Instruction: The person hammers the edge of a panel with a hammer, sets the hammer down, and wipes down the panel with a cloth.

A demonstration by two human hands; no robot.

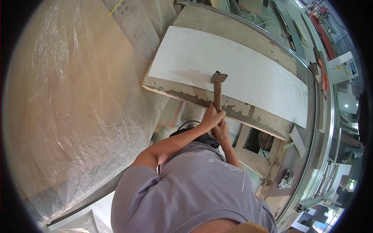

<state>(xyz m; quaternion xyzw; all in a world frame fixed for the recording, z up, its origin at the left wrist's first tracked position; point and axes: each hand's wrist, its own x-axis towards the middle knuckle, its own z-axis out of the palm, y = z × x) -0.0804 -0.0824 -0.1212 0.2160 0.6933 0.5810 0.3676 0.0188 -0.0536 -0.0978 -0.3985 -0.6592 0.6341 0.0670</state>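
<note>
A hammer (217, 93) with a wooden handle is held upright in the view, its metal head over the white panel (241, 62). My left hand (211, 116) is closed around the handle. Just below it, my right hand (222, 130) is also closed on the lower end of the handle, partly hidden by the left. The white panel lies flat on a worn, paint-chipped workbench (178, 92), whose near edge runs just in front of my hands. Whether the hammer head touches the panel I cannot tell.
Clear plastic sheeting (77, 116) covers a large brownish stack on the left. A metal rail (279, 40) curves along the far and right sides. A crumpled grey cloth (286, 179) and a small white offcut (298, 141) lie at the right.
</note>
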